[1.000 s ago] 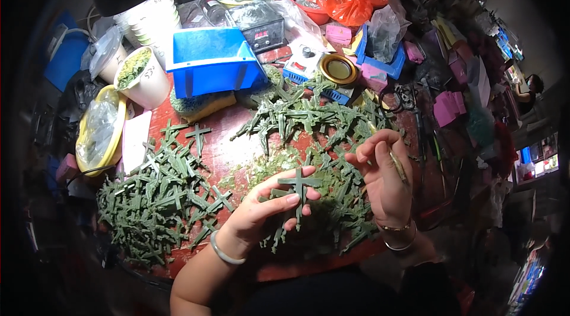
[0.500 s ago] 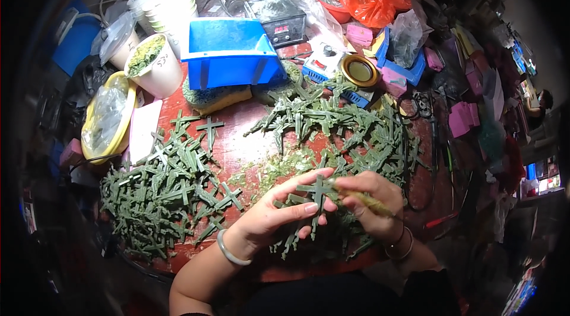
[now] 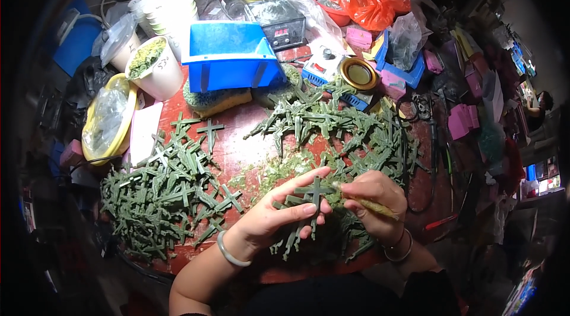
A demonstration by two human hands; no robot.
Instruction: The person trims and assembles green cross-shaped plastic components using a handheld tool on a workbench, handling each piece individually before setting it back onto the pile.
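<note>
Between thumb and fingers, my left hand (image 3: 267,220) grips a dark green cross (image 3: 316,188), upright with its arms spread sideways. More green crosses lie behind it against the fingers; how many the hand holds is hidden. My right hand (image 3: 383,206) is closed around a slim tool with a yellowish handle (image 3: 381,209). The tool's front end points toward the cross's right side; its exact tip is too small to make out. Below the hands, more crosses lie on the red table. Yellow-green shavings (image 3: 285,168) are scattered just beyond my left fingers.
A heap of green crosses (image 3: 154,197) covers the left, another pile (image 3: 320,114) the back. Behind stand a blue bin (image 3: 231,66) on sponges, a white cup (image 3: 163,75) of shavings and a black box with a display (image 3: 284,32). Cables and tools lie right; a person (image 3: 537,111) is far right.
My right fingers have shifted slightly, drawing the tool's front end a little away from the cross. The cross has moved slightly left in my left hand.
</note>
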